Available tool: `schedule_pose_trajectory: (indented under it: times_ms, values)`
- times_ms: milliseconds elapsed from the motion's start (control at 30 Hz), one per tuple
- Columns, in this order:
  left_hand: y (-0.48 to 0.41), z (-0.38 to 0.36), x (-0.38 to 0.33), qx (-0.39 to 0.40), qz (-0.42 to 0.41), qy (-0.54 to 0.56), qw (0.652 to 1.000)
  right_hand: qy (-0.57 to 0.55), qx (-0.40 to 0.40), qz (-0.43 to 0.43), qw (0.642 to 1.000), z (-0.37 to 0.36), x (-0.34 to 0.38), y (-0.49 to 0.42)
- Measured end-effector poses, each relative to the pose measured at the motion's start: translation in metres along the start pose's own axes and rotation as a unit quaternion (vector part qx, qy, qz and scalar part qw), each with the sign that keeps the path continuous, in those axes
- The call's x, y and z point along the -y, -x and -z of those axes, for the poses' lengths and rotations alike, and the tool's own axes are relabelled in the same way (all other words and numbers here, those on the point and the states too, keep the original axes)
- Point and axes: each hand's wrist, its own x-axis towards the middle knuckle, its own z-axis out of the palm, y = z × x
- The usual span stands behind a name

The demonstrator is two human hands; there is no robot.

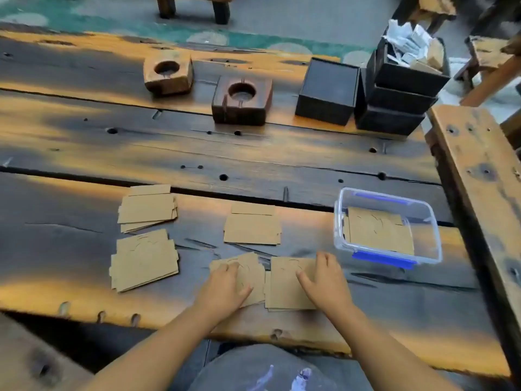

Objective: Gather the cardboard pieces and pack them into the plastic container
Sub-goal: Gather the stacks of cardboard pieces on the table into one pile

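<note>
Five small stacks of cardboard pieces lie on the bench [253, 153] in the lower half of the frame. The left hand [228, 283] presses flat, fingers spread, on one stack [249, 270]; the right hand [324, 275] rests the same way on the stack beside it [284, 289]. The pieces look thin, light and fairly stiff, so I think they slide easily and are best taken by the edges as a whole stack. The plastic container [423, 259], at the right, is open and already holds some pieces [377, 232].
</note>
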Motion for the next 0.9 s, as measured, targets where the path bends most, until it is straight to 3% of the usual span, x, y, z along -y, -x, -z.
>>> schedule_pose_trajectory:
  times_ms: [167,400,600,733,900]
  values:
    - [-0.013,-0.023,-0.037,0.077,0.051,0.045,0.995,-0.028,0.048,-0.080,0.995,-0.012,-0.017,-0.006]
    - [-0.029,-0.040,-0.072,0.056,0.100,0.094,0.989,-0.050,0.060,-0.123,0.989,-0.010,-0.036,-0.015]
    - [-0.028,-0.060,-0.085,0.105,0.184,0.238,0.948,-0.109,0.093,-0.196,0.970,-0.012,-0.040,-0.019]
    - [-0.038,-0.061,-0.083,0.091,0.205,0.310,0.924,-0.131,0.100,-0.209,0.964,-0.011,-0.045,-0.021]
    - [-0.045,-0.048,-0.060,0.087,0.183,0.339,0.919,-0.149,0.098,-0.187,0.966,-0.010,-0.035,-0.020]
